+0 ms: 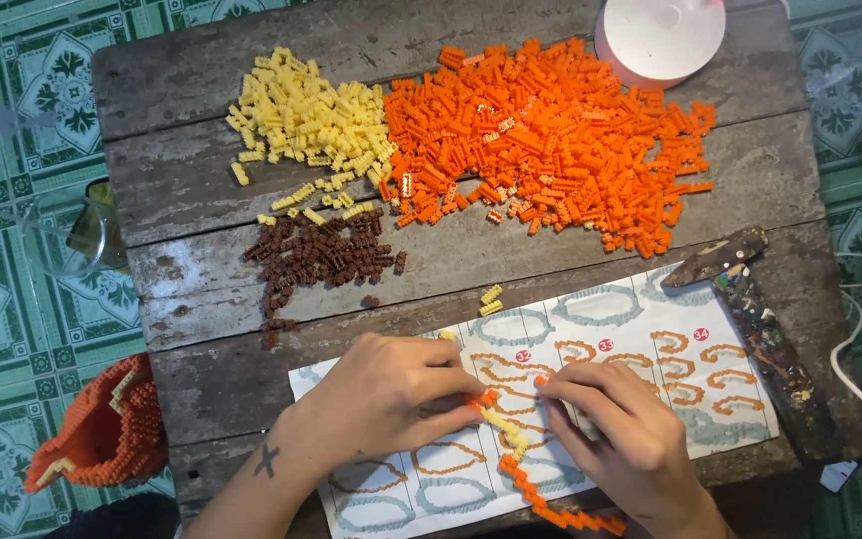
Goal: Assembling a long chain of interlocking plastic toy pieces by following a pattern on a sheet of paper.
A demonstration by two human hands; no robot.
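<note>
Both hands pinch one orange-and-yellow brick strip (516, 454) over the instruction sheet (650, 379): left hand (386, 394) at its far end, right hand (616, 429) beside it. Strip's long axis runs near-right.

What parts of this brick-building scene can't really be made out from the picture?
- Head view: the left hand and right hand cover where the orange and yellow brick strip is pinched.
- The instruction sheet is partly covered by both hands and cut off by the bottom edge.
- The white round thing is cut off by the top edge.
- The orange brick model on the floor is partly hidden by the table.
</note>
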